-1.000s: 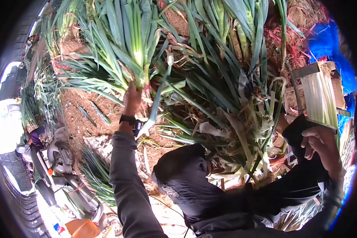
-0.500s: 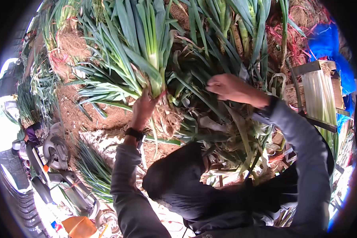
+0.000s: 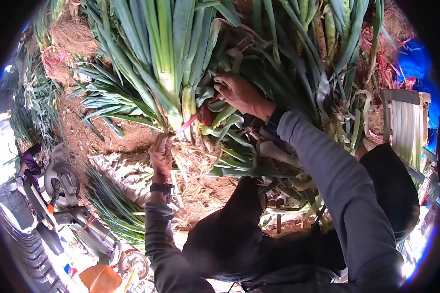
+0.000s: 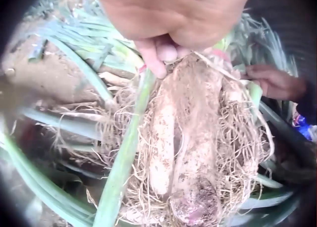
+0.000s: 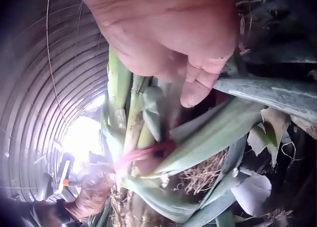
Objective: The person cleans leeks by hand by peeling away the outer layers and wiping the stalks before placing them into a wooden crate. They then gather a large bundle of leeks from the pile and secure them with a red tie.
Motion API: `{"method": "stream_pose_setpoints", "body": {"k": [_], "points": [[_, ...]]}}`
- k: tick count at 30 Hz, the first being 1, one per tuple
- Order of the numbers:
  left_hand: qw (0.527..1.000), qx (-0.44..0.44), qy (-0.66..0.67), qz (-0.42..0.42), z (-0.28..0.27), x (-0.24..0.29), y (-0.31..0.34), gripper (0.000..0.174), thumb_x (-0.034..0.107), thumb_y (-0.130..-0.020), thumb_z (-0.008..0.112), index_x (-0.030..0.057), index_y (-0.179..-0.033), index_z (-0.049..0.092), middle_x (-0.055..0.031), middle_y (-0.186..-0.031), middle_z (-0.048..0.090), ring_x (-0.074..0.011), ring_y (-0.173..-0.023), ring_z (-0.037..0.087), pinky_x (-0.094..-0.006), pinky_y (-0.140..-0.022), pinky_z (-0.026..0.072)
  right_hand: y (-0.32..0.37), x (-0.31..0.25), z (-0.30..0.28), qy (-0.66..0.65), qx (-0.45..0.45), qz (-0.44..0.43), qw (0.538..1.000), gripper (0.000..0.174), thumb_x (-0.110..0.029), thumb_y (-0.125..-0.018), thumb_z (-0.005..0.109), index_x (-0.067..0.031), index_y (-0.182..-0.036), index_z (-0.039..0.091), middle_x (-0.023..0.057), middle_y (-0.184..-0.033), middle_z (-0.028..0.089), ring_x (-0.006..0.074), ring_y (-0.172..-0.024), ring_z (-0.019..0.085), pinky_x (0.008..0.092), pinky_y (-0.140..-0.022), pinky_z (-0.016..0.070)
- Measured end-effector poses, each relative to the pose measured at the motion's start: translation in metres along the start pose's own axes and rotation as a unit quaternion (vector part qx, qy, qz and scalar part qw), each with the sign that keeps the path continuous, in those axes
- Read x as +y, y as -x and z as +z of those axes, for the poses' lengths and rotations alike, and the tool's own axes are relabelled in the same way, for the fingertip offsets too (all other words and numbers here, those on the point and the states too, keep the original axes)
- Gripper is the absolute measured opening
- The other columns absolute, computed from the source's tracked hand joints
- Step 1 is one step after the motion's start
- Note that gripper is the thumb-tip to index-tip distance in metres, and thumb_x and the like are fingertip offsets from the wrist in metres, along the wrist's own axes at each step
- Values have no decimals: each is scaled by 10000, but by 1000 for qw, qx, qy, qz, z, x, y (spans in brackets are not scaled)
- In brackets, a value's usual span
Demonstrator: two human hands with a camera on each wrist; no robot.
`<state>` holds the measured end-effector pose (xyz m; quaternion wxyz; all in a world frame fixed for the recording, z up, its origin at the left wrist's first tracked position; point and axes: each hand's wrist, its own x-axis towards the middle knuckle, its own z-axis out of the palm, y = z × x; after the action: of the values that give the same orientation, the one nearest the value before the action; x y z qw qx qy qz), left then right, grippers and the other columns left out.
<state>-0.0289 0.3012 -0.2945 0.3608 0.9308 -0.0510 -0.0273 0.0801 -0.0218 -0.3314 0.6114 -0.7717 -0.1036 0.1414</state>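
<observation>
A large bunch of green onions [image 3: 166, 63] stands in front of the person, its hairy roots [image 3: 196, 157] toward the body and a pink tie [image 3: 187, 124] round its base. The left hand [image 3: 161, 155] grips the bunch's left side by the tie; in the left wrist view its fingers [image 4: 157, 64] curl in above the muddy roots [image 4: 195, 138]. The right hand [image 3: 243, 94] is at the bunch's right side, fingers bent at a green leaf. In the right wrist view the right hand [image 5: 173, 34] hangs over the stalks and the pink tie [image 5: 143, 153]; its fingertips are partly hidden.
More onion bunches [image 3: 322, 29] lie at the back right, and loose leaves [image 3: 115, 205] lie at the lower left. A motorbike [image 3: 78, 205] stands at the left. A crate-like bundle of pale stalks [image 3: 406, 127] and blue sheeting [image 3: 414, 61] are at the right.
The right hand has come from the far right across to the bunch's right side. The left hand has drawn the bunch closer to the body, and its roots have come into view.
</observation>
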Motion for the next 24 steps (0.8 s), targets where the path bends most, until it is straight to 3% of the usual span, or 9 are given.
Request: {"method": "stream_pose_setpoints", "body": {"k": [3, 6, 9, 12, 15, 18, 19, 20, 24], "points": [[1000, 19, 2, 0, -9, -32, 6, 165, 149, -1037, 599, 15, -1072, 688, -106, -937, 672, -203, -821, 636, -304, -776, 503, 11, -5, 9, 177, 61, -180, 966, 232, -206, -980, 616, -11, -1097, 657, 197, -954, 679, 345, -840, 686, 462, -732, 550], [1000, -16, 1, 3, -25, -48, 4, 155, 129, -1031, 595, -3, -1059, 672, -106, -902, 646, -210, -789, 605, -323, -741, 484, 33, -2, 18, 314, -135, -251, 906, 210, -192, -919, 651, -42, -1064, 677, 172, -924, 684, 329, -812, 694, 436, -691, 562], [1000, -8, 11, 3, -27, -61, 7, 154, 123, -1029, 594, -12, -1052, 663, -109, -874, 619, -210, -749, 559, -320, -705, 465, 74, -5, 21, 305, -243, -252, 885, 102, -101, -850, 649, -62, -945, 652, 119, -870, 643, 301, -739, 668, 432, -636, 539], [1000, -20, -7, -19, -29, -66, 7, 131, 118, -1022, 607, -1, -1050, 653, -121, -935, 663, -254, -806, 633, -323, -748, 501, 101, -7, 0, 356, -416, -143, 825, 55, -70, -828, 633, -54, -879, 619, 140, -823, 631, 328, -731, 666, 441, -642, 542], [1000, -21, 3, -17, -28, -62, 4, 135, 123, -1023, 608, 7, -1047, 672, -114, -934, 668, -244, -807, 634, -325, -752, 502, 104, -6, 2, 294, -298, -123, 900, 195, -186, -909, 624, -36, -785, 622, 170, -763, 639, 356, -675, 663, 476, -613, 523], [1000, -2, 14, 22, -25, -54, 0, 171, 146, -1027, 594, -12, -1021, 660, -115, -870, 629, -226, -740, 576, -328, -706, 469, 74, -35, 26, 195, -39, -93, 976, 263, -247, -968, 623, -19, -838, 640, 183, -745, 645, 347, -644, 671, 465, -617, 526], [1000, -3, 14, 16, -24, -53, 0, 172, 148, -1028, 593, -10, -1021, 662, -116, -868, 629, -229, -740, 577, -329, -706, 469, 59, -35, 40, 79, -72, 47, 993, 267, -277, -991, 621, -26, -904, 641, 150, -734, 639, 299, -602, 651, 435, -575, 512], [1000, -4, 12, 10, -25, -54, 1, 173, 150, -1028, 592, -7, -1022, 664, -117, -867, 628, -231, -739, 578, -330, -705, 469, 44, -32, 55, -41, -102, 185, 977, 279, -307, -1015, 618, -32, -969, 642, 118, -724, 633, 251, -560, 631, 406, -532, 499], [1000, 5, 2, 24, -22, -63, 1, 183, 160, -1034, 581, 0, -1024, 670, -103, -849, 616, -225, -727, 567, -332, -682, 461, 25, -16, 103, -357, -72, 272, 891, 259, -321, -1042, 601, -67, -1036, 650, 12, -694, 577, 115, -514, 516, 307, -452, 432]]}}
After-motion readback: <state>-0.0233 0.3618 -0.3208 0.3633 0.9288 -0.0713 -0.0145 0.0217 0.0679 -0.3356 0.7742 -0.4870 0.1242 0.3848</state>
